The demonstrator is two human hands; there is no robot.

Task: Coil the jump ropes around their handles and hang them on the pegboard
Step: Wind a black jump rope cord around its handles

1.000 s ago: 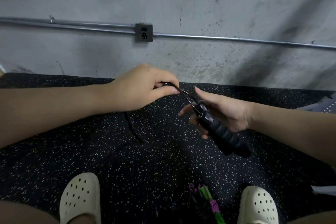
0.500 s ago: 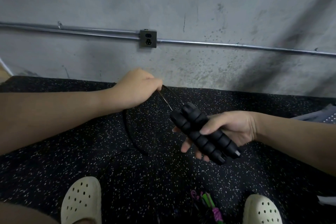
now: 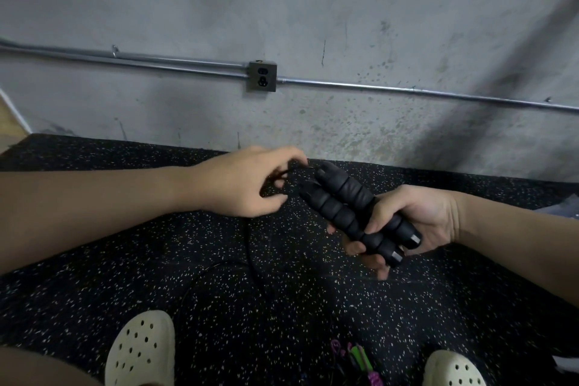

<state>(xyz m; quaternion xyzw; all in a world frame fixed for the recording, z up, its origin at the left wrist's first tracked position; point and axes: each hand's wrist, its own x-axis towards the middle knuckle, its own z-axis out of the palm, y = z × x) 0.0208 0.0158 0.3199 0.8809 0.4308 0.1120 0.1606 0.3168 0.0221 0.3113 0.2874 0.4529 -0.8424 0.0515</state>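
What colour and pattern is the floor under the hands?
Black rubber floor flecked with small white specks, seen in the head view.

I count two black ribbed foam jump-rope handles (image 3: 354, 210), side by side, far of my feet. One thin black rope (image 3: 250, 247) trails down onto the floor. Two cream perforated clogs (image 3: 142, 351) sit near, one left and one right. One green-and-purple bundle (image 3: 360, 360) lies between them. Two hands: my left hand (image 3: 241, 182) and my right hand (image 3: 413, 222). One grey wall socket (image 3: 262, 76), far.
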